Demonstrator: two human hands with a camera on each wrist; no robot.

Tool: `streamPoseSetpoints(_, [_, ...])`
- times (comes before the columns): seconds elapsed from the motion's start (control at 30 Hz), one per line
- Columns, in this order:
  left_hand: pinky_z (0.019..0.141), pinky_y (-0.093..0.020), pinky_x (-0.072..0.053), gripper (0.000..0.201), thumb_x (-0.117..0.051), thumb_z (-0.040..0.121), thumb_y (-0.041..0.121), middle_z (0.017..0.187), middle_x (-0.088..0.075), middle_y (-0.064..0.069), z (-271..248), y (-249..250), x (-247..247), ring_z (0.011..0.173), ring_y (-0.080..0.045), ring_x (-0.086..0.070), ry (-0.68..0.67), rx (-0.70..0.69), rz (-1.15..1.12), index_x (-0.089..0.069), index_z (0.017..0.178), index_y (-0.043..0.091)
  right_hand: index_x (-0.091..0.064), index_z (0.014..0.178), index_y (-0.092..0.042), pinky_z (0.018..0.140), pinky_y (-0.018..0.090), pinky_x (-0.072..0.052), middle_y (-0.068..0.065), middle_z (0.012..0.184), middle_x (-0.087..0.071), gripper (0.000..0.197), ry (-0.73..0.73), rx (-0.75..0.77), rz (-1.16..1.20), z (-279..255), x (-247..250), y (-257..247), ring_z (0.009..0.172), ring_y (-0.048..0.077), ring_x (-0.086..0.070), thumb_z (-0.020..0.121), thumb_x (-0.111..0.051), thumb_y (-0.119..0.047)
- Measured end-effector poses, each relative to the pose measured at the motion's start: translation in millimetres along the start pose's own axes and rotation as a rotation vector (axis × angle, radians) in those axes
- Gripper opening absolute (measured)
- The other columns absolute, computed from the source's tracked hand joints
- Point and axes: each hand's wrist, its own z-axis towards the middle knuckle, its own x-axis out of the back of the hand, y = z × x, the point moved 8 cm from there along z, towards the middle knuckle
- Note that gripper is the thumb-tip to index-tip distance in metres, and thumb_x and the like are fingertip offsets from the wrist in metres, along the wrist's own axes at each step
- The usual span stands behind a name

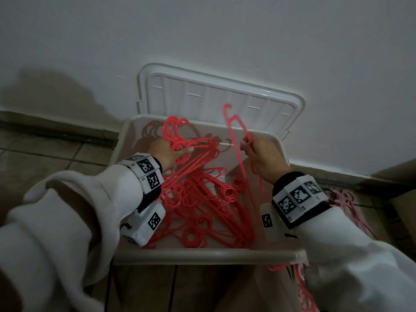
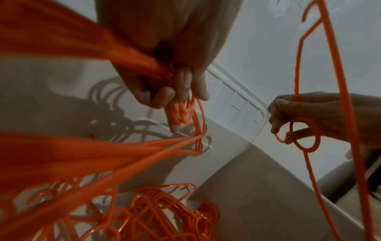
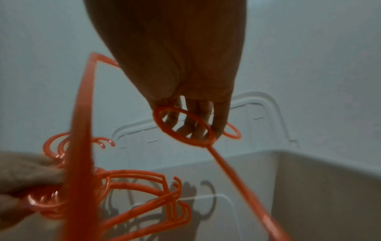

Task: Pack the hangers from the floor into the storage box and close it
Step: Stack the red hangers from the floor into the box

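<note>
- The left hand (image 1: 167,152) curls tight round a bunch of red hangers (image 1: 193,145), hooks fanning toward 12 o'clock over the storage box (image 1: 202,254).
- The right hand (image 1: 261,154) pinches a single hanger (image 1: 236,136) near its ring, at 3 o'clock from the bunch; its lower end is lost behind the wrist.
- A tangled heap of hangers (image 1: 202,206) lies inside the box, partly hidden by both sleeves.
- The lid (image 1: 216,93) stands open against the wall at 12 o'clock.
- More hangers on the floor (image 1: 346,199) at 4 o'clock are dim and hard to count.
</note>
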Motion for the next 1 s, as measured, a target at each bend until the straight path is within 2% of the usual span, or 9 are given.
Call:
streamPoseSetpoints(0.07, [0.052, -0.02, -0.049, 0.032, -0.065, 0.082, 0.039, 0.091, -0.07, -0.014, -2, -5, -3, 0.075, -0.018, -0.066, -0.079, 0.054, 0.023, -0.066, 0.099, 0.011, -0.06, 0.09, -0.003, 0.073, 0.029, -0.036, -0.003, 0.071, -0.044, 0.025, -0.022, 0.094, -0.071, 2, -3, -15, 0.072, 0.017, -0.044, 0.095, -0.046, -0.022])
streamPoseSetpoints(0.17, [0.037, -0.014, -0.04, 0.027, -0.062, 0.084, 0.042, 0.061, -0.06, -0.006, -9, -6, -6, 0.034, -0.001, -0.05, -0.16, 0.121, 0.022, -0.061, 0.08, 0.015, -0.066, 0.091, -0.001, 0.075, 0.017, -0.031, 0.001, 0.082, -0.05, 0.036, -0.095, 0.211, -0.035, 0, -14, -31, 0.081, 0.018, -0.049, 0.092, -0.043, -0.029])
streamPoseSetpoints(0.33, [0.034, -0.014, -0.039, 0.016, -0.053, 0.093, 0.028, 0.064, -0.054, -0.007, -16, 3, -8, 0.029, -0.002, -0.048, -0.208, 0.137, -0.177, -0.055, 0.089, 0.013, -0.061, 0.112, -0.015, 0.104, 0.033, -0.032, 0.006, 0.132, -0.044, 0.052, -0.132, 0.217, -0.16, -10, -21, -30, 0.126, 0.021, -0.038, 0.092, -0.03, -0.051])
streamPoseSetpoints(0.47, [0.041, -0.015, -0.046, 0.015, -0.049, 0.095, 0.012, 0.075, -0.057, -0.007, -17, 5, -13, 0.035, -0.005, -0.056, -0.244, 0.177, -0.311, -0.056, 0.107, 0.006, -0.065, 0.103, -0.026, 0.089, 0.041, -0.042, 0.002, 0.112, -0.049, 0.069, -0.054, 0.212, -0.395, -11, -6, -29, 0.108, 0.019, -0.041, 0.079, -0.013, -0.064])
streamPoseSetpoints(0.6, [0.042, -0.008, -0.045, 0.031, -0.044, 0.096, 0.009, 0.093, -0.058, -0.005, -16, 8, -12, 0.052, -0.007, -0.063, -0.231, 0.144, -0.252, -0.051, 0.124, -0.003, -0.064, 0.095, -0.023, 0.08, 0.042, -0.049, 0.005, 0.091, -0.067, 0.049, -0.165, 0.153, -0.322, -13, -2, -15, 0.095, 0.027, -0.062, 0.088, -0.033, -0.061])
streamPoseSetpoints(0.73, [0.046, -0.017, -0.053, 0.031, -0.046, 0.096, 0.01, 0.13, -0.052, -0.019, -15, 7, -9, 0.06, -0.015, -0.06, -0.23, 0.118, -0.236, -0.051, 0.125, -0.001, -0.065, 0.109, -0.021, 0.08, 0.019, -0.045, -0.004, 0.099, -0.069, 0.033, -0.383, 0.118, -0.183, -27, -14, 1, 0.093, 0.018, -0.066, 0.09, -0.047, -0.039])
streamPoseSetpoints(0.83, [0.058, -0.023, -0.054, 0.024, -0.049, 0.095, 0.013, 0.124, -0.057, -0.017, -18, 2, -10, 0.053, -0.01, -0.063, -0.254, 0.139, -0.19, -0.055, 0.117, 0.005, -0.058, 0.121, -0.008, 0.09, 0.019, -0.046, 0.0, 0.116, -0.064, 0.056, -0.496, 0.091, 0.16, -40, -25, 4, 0.102, 0.005, -0.062, 0.078, -0.047, -0.043])
streamPoseSetpoints(0.93, [0.046, -0.01, -0.049, 0.029, -0.048, 0.095, 0.009, 0.104, -0.059, -0.011, -18, -3, -11, 0.059, -0.006, -0.057, -0.237, 0.151, -0.125, -0.053, 0.121, -0.002, -0.044, 0.129, -0.007, 0.075, 0.002, -0.041, 0.003, 0.119, -0.056, 0.074, -0.558, 0.012, 0.362, -47, -32, 11, 0.088, -0.017, -0.058, 0.066, -0.054, -0.044])
streamPoseSetpoints(1.0, [0.047, -0.004, -0.045, 0.028, -0.047, 0.096, 0.01, 0.087, -0.057, -0.002, -21, -4, -12, 0.052, 0.0, -0.057, -0.256, 0.145, -0.05, -0.055, 0.119, -0.004, -0.034, 0.132, -0.015, 0.072, -0.001, -0.039, 0.002, 0.125, -0.051, 0.078, -0.565, -0.055, 0.49, -49, -37, 16, 0.09, -0.017, -0.056, 0.066, -0.063, -0.043])
